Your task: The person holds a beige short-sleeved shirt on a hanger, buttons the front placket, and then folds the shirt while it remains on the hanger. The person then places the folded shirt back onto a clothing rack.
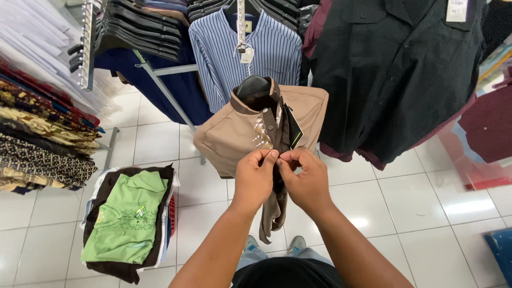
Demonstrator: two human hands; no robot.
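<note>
A tan shirt [234, 133] with a dark brown collar and placket hangs on a black hanger in front of me, embroidered pale near the chest. My left hand [255, 178] and my right hand [304, 178] meet at the brown placket [278, 133], fingertips pinching the fabric together about midway down. A black tag hangs beside the placket on the shirt's right half. The lower end of the brown strip dangles below my hands.
A striped blue shirt [245, 48] and a black shirt [394, 69] hang behind. Folded patterned garments [42, 138] fill a rack at left. A pile topped by a green shirt [130, 216] sits on the white tiled floor.
</note>
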